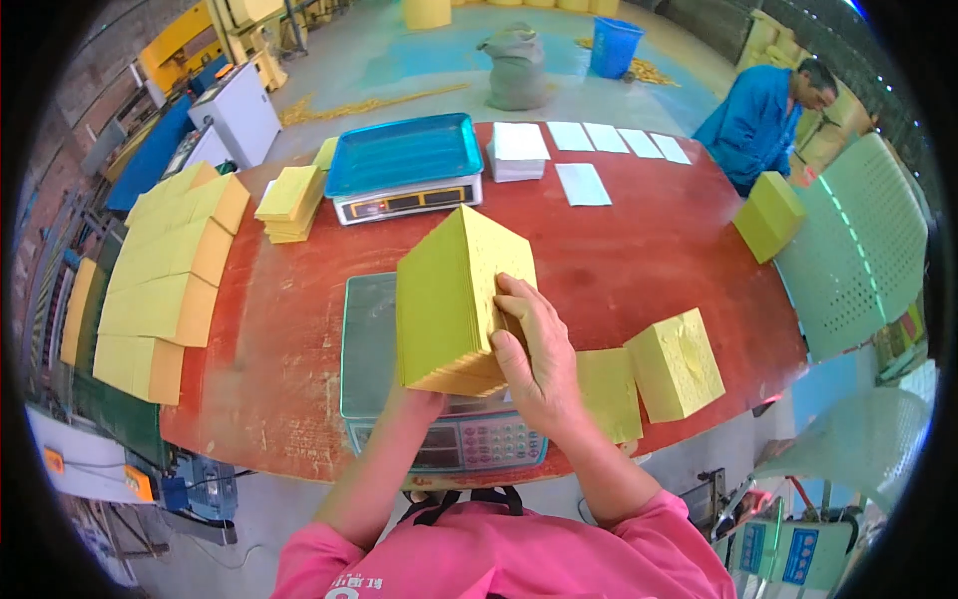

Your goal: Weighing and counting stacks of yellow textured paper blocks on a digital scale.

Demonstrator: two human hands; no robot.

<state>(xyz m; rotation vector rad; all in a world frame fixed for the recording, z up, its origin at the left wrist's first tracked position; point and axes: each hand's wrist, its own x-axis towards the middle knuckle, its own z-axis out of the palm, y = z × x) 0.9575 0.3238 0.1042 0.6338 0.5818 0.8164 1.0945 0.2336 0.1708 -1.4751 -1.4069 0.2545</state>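
A thick stack of yellow paper sheets (439, 299) is held up, tilted, between my hands over a digital weighing scale (371, 349). My right hand (536, 349) presses against its right face, thumb and fingers closed on it. At the stack's lower left is my left hand (419, 402), gripping from beneath, with its fingers hidden behind the paper. The scale's keypad shows below my wrists, while the stack covers much of its pan. To the right, another block of yellow paper (674, 364) stands beside some flat yellow paper (607, 394).
Rows of yellow paper stacks (165, 290) line the red table's (264, 384) left side. Behind are a second scale with a blue tray (404, 155), a white paper pile (518, 150) and several white sheets (583, 186). A person in blue (748, 125) is at the far right, near a green perforated chair (853, 240).
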